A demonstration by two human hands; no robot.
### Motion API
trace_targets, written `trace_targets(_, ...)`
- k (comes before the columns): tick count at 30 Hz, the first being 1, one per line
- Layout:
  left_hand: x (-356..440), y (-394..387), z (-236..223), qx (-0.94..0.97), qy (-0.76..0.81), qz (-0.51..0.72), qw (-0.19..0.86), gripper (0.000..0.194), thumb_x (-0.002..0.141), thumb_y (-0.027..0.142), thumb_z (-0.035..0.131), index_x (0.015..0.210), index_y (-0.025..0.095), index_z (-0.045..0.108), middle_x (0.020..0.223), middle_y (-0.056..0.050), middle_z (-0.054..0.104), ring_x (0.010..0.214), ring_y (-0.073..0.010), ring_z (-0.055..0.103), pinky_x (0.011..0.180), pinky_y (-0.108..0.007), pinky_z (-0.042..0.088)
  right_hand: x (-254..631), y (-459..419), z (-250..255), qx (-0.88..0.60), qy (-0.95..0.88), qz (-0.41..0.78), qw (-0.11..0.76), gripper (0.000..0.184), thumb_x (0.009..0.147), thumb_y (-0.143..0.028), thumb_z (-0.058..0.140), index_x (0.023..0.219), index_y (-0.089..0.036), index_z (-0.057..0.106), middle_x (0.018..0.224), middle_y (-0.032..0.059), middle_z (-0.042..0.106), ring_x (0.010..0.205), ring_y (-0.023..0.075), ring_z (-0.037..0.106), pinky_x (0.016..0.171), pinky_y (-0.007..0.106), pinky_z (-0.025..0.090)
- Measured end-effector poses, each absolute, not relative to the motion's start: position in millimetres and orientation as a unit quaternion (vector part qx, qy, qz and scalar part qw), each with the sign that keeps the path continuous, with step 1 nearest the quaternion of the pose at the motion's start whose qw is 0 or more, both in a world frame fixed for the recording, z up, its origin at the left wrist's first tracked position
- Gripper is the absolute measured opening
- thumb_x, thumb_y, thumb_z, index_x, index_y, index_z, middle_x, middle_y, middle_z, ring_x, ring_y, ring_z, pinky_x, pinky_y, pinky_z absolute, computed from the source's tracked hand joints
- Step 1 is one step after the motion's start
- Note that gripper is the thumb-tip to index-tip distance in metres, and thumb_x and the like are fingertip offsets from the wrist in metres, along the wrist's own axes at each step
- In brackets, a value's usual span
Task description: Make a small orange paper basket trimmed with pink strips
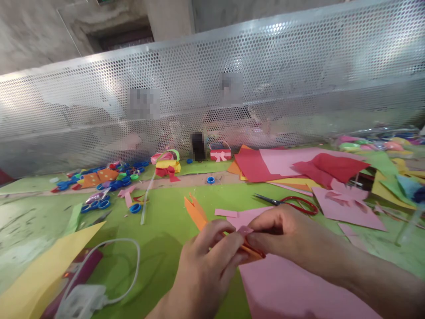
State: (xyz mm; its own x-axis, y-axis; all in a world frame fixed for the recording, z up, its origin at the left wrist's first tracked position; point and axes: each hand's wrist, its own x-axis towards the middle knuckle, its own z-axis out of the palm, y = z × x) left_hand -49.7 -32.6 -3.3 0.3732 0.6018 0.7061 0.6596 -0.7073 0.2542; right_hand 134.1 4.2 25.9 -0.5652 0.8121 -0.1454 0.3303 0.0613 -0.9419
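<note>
My left hand (212,257) is closed around a folded orange paper bow (196,213), whose notched tail sticks out to the upper left. My right hand (282,235) pinches a small pink paper piece (245,230) against the orange paper, close to my left fingers. Fingers hide the middle of the orange piece. Under both hands lies a large pink sheet (292,288). A narrow pink strip (226,213) rests just beyond my fingers. Behind my right hand lie red-handled scissors (300,205), blades pointing left.
A metal mesh panel (199,88) runs across the back. Red and pink sheets (252,166) lie at the back right. Two small paper baskets, one yellow (168,166) and one red (220,154), stand near the panel. A white cable (137,266) and adapter (83,299) lie front left.
</note>
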Motion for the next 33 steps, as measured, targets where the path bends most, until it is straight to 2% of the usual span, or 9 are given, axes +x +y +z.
trace_targets(5, -50, -33, -4, -0.833, -0.382, -0.399, 0.031, 0.007, 0.088, 0.013, 0.055, 0.091, 0.019, 0.056, 0.090, -0.004, 0.064, 0.067, -0.0135, 0.066, 0.061, -0.024, 0.057, 136, 5, 22, -0.409, -0.727, 0.501, 0.232, 0.031, 0.084, -0.036, 0.053, 0.057, -0.020, 0.054, 0.061, -0.0020, 0.042, 0.060, 0.0125, 0.037, 0.052, 0.026, 0.027)
trace_targets(9, -51, -33, -7, -0.834, -0.396, -0.384, -0.001, 0.007, 0.088, 0.013, 0.055, 0.087, 0.020, 0.054, 0.095, -0.005, 0.063, 0.068, -0.0136, 0.065, 0.058, -0.023, 0.055, 132, 3, 17, -0.432, -0.760, 0.418, 0.246, 0.030, 0.083, -0.027, 0.050, 0.054, -0.019, 0.048, 0.058, -0.0025, 0.039, 0.057, 0.0120, 0.036, 0.049, 0.026, 0.026)
trace_targets(14, -49, -32, -8, -0.830, -0.409, -0.377, -0.017, 0.012, 0.090, 0.012, 0.050, 0.081, 0.021, 0.049, 0.085, -0.002, 0.064, 0.066, -0.0135, 0.063, 0.057, -0.023, 0.052, 128, 2, 13, -0.424, -0.807, 0.309, 0.272, 0.023, 0.080, -0.020, 0.051, 0.060, -0.020, 0.061, 0.057, -0.0013, 0.054, 0.053, 0.0122, 0.044, 0.047, 0.026, 0.027)
trace_targets(19, -48, -32, -8, -0.826, -0.416, -0.379, -0.021, 0.014, 0.091, 0.011, 0.048, 0.081, 0.021, 0.050, 0.081, -0.001, 0.066, 0.066, -0.0127, 0.064, 0.058, -0.022, 0.051, 129, 0, 14, -0.380, -0.821, 0.283, 0.319, 0.022, 0.083, -0.018, 0.051, 0.068, -0.023, 0.066, 0.061, -0.0006, 0.061, 0.055, 0.0132, 0.050, 0.049, 0.026, 0.033)
trace_targets(27, -49, -33, -5, -0.827, -0.397, -0.397, -0.034, 0.014, 0.092, 0.013, 0.048, 0.081, 0.021, 0.051, 0.079, 0.000, 0.065, 0.066, -0.0114, 0.063, 0.059, -0.019, 0.051, 133, 2, 13, -0.324, -0.866, 0.222, 0.309, 0.023, 0.087, -0.013, 0.047, 0.066, -0.020, 0.055, 0.062, -0.0021, 0.057, 0.057, 0.0105, 0.049, 0.054, 0.023, 0.035)
trace_targets(33, -47, -33, -4, -0.820, -0.389, -0.418, -0.048, 0.016, 0.090, 0.011, 0.050, 0.078, 0.021, 0.051, 0.075, 0.000, 0.063, 0.064, -0.0108, 0.062, 0.059, -0.018, 0.052, 142, 11, 21, -0.234, -0.920, 0.202, 0.240, 0.027, 0.091, -0.009, 0.042, 0.069, -0.020, 0.053, 0.069, -0.0023, 0.058, 0.064, 0.0106, 0.050, 0.059, 0.023, 0.035)
